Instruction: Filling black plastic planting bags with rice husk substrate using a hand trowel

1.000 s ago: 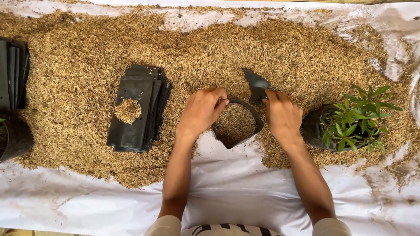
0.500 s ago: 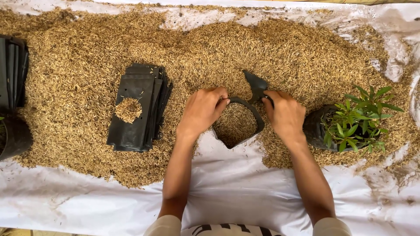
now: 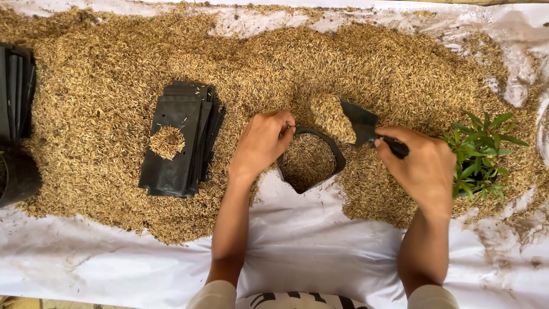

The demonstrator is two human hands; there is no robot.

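Open bag between left hand and right hand, flat bag stack left of left hand, seedling just right of right hand, husks beneath all.

A stack of flat black plastic bags lies on the husks at centre left, a small husk heap on top. More black bags stand at the left edge. An open black bag sits centre, husk-filled.

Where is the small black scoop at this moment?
In the head view, the scoop is right of centre, held by the right hand, heaped with husk and tilted over the open black bag that the left hand holds.
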